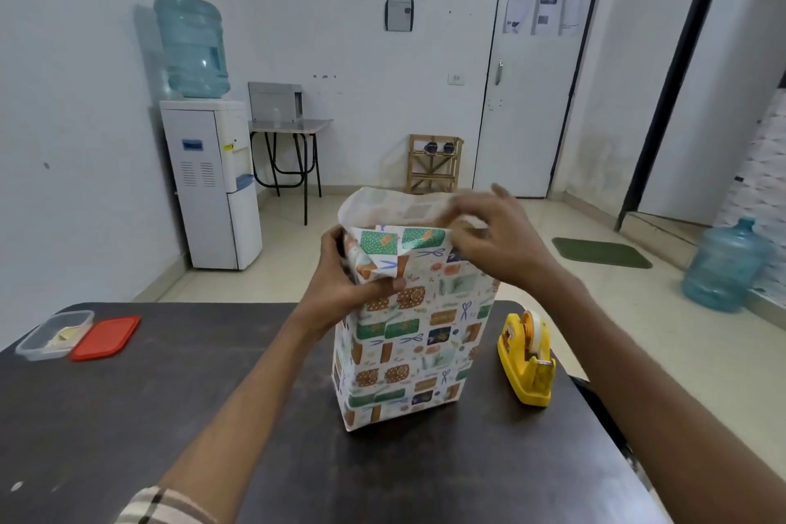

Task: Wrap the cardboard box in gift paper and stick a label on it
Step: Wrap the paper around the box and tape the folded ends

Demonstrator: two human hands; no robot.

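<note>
Trainee: Position of workpiece?

Technician: Box [414, 353] stands upright on 1 end near the middle of the table [212, 396], fully covered by gift paper [395, 206]. The paper rises above the top end as an open sleeve, so this end is not yet closed.

Trainee: Left hand function?

Technician: Left hand [340, 277] grips the upper left corner. Fingers curl round the left side. The thumb presses a folded triangular flap flat against the near face. Judged purpose: hold the crease and steady the tall box against tipping.

Trainee: Right hand?

Technician: Right hand [497, 242] is at the upper right of the sleeve. Motion blur limits detail. Thumb and forefinger appear to pinch the paper edge, with the other fingers loosely spread above. Probable step: fold the right side inward to match the left.

Trainee: Tape?

Technician: Tape dispenser [527, 357] sits just beside the box on the right, within reach of the working hand, cutter end toward the person. Container [55, 334] and its red lid [106, 336] lie well apart at the far left. Contents cannot be identified. No label shows on the box.
</note>
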